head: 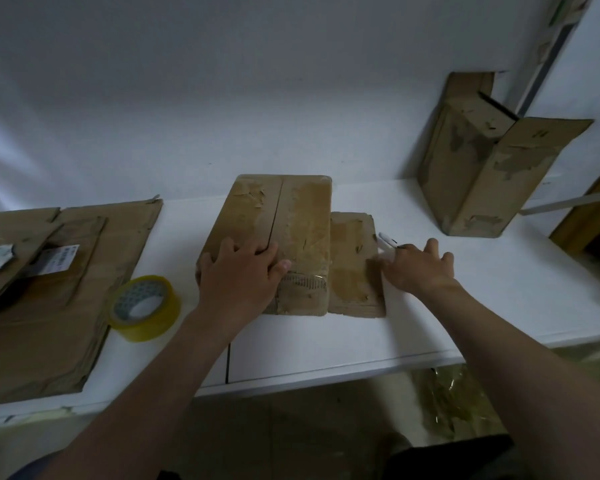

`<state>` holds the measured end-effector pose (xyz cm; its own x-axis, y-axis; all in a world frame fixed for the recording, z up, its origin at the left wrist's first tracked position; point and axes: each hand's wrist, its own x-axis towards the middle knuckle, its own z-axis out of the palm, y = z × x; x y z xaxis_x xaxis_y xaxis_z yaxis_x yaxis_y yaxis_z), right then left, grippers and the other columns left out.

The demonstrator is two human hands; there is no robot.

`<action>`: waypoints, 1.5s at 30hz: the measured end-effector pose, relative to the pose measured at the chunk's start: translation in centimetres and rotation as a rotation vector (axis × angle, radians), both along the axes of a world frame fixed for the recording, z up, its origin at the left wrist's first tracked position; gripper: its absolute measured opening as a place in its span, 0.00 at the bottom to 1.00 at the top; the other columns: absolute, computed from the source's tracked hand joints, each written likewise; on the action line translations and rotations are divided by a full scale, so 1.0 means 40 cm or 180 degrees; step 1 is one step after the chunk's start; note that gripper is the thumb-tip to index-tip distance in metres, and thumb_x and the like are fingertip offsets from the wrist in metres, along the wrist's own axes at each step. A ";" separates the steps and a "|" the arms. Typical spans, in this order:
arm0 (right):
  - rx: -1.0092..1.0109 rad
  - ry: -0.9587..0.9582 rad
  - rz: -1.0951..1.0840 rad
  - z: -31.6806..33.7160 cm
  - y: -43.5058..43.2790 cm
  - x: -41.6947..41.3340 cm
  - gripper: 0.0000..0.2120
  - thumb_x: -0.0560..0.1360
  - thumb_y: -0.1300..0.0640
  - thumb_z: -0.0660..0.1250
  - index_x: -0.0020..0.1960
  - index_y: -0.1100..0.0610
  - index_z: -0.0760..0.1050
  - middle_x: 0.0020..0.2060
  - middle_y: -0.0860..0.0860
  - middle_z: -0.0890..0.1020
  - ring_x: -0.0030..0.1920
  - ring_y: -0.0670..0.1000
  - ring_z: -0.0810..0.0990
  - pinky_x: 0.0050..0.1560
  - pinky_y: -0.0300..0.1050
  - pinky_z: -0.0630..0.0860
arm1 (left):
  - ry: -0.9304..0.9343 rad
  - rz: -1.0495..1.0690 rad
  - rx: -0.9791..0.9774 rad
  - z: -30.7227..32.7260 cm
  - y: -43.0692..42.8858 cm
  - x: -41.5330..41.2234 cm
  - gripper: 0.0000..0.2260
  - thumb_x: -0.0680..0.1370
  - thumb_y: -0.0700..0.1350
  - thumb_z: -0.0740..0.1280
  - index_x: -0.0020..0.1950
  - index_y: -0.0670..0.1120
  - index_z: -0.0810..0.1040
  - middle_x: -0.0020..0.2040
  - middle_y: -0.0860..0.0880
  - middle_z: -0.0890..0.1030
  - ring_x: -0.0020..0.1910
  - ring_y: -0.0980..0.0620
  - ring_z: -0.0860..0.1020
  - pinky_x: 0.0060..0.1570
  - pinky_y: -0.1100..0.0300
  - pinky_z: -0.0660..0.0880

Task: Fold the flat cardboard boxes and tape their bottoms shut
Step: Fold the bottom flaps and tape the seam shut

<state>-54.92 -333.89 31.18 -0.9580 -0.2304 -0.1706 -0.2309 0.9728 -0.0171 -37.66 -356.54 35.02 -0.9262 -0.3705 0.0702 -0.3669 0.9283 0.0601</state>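
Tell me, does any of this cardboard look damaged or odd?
Yes. The middle box has torn, peeled patches across its closed flaps, and the upright box at the back right shows the same scarring. Both look reused; nothing is spilled.

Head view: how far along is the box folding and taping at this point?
Done: one folded box stands at the back right; its bottom is hidden. In hand: the left hand presses down the closed flaps of the centre box, their seam showing as a dark line, while the right hand reaches at a white tool. Left: the tape roll lies untouched, and flat cardboard waits at the left.
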 end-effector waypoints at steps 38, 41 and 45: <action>-0.3501 -0.0074 0.0599 0.221 -0.242 0.144 0.47 0.75 0.61 0.73 0.80 0.45 0.45 0.58 0.40 0.72 0.58 0.46 0.75 0.54 0.39 0.69 | 0.1925 0.0275 0.2265 0.097 -0.190 0.007 0.46 0.73 0.48 0.78 0.82 0.51 0.53 0.71 0.52 0.66 0.65 0.53 0.70 0.61 0.55 0.72; -0.4143 -0.0104 0.0434 0.249 -0.231 0.162 0.42 0.78 0.58 0.70 0.77 0.32 0.47 0.55 0.36 0.74 0.52 0.38 0.78 0.46 0.32 0.72 | 0.2215 0.0133 0.2217 0.117 -0.183 0.015 0.44 0.73 0.45 0.77 0.82 0.54 0.54 0.64 0.54 0.65 0.59 0.59 0.70 0.56 0.61 0.72; -0.4587 -0.0389 0.0242 0.259 -0.219 0.179 0.21 0.77 0.39 0.66 0.66 0.25 0.64 0.61 0.45 0.75 0.60 0.47 0.78 0.59 0.50 0.78 | 0.2307 -0.0014 0.2619 0.131 -0.173 0.037 0.33 0.79 0.50 0.71 0.79 0.60 0.58 0.62 0.57 0.67 0.54 0.67 0.71 0.50 0.67 0.72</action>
